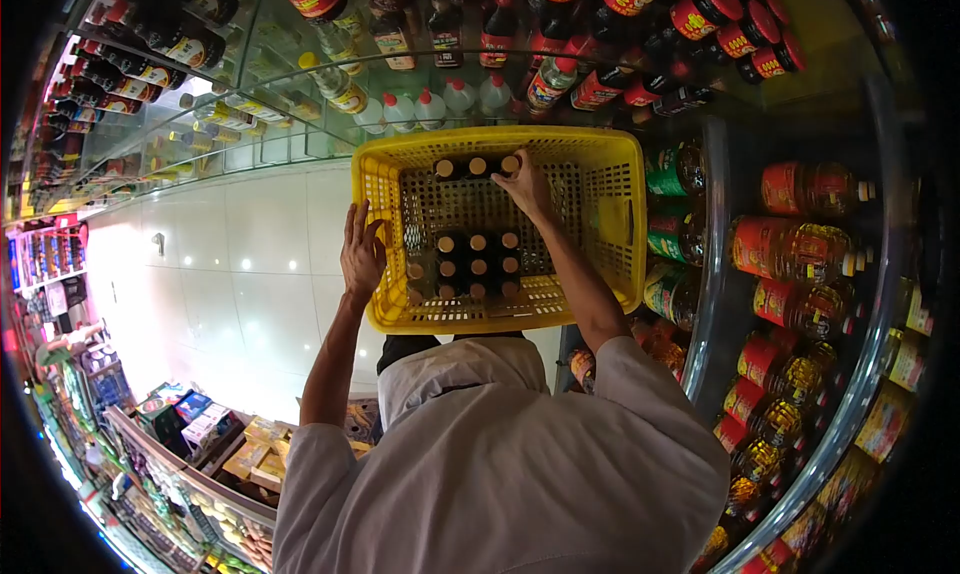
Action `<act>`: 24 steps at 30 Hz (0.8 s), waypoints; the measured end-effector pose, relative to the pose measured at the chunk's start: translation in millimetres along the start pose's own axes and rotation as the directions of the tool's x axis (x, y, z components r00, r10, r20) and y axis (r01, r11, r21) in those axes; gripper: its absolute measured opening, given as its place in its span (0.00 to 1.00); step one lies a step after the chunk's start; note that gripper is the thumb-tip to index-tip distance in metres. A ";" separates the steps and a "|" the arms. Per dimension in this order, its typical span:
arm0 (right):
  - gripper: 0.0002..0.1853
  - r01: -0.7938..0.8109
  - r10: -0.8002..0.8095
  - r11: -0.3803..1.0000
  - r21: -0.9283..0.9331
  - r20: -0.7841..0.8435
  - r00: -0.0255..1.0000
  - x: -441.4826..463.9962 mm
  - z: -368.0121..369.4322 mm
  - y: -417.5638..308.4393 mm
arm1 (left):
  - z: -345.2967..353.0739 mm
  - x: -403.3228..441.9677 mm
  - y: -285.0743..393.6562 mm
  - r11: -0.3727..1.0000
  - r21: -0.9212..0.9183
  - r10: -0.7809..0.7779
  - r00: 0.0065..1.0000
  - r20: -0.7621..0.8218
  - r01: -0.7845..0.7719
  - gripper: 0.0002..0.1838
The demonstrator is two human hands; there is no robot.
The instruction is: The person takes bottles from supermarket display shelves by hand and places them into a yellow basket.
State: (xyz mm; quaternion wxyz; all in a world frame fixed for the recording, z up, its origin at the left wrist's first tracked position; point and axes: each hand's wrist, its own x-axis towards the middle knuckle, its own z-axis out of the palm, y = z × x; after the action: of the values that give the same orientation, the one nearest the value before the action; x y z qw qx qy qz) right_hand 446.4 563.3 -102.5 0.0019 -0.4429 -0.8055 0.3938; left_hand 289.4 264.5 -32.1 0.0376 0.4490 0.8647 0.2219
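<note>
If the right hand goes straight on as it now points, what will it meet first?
The right hand would first meet the far row's rightmost bottle in the yellow basket, which it seems to touch; depth is unclear.

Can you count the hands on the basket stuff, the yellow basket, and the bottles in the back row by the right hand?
Left hand and right hand: 2
Yellow basket: 1
Back-row bottles: 3
Total: 6

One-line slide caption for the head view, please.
Right hand on a capped bottle inside a yellow basket, left hand open at the basket's side.
</note>
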 end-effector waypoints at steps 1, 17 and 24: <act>0.35 0.017 -0.017 1.000 0.000 -0.011 1.000 -4.0 -1.2 -1.0 | -0.5 0.2 0.2 1.000 -0.002 0.005 1.000 -0.005 -0.005 0.18; 0.08 0.195 -0.141 0.979 0.057 -0.501 0.854 -216.9 11.1 -11.2 | -3.3 -12.7 -10.9 0.971 -0.231 0.040 0.997 -0.068 -0.054 0.21; 0.14 0.334 -0.348 0.936 -0.112 -0.135 0.928 -312.8 104.0 -125.9 | -84.0 -85.8 -31.2 0.860 -0.503 0.000 0.984 -0.175 -0.089 0.19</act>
State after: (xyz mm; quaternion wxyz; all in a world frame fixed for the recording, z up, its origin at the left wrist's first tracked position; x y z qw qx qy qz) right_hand 510.3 236.4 14.0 0.1125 -0.3245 -0.8840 0.3171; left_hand 294.5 151.5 18.9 0.0759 0.4225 0.7650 0.4802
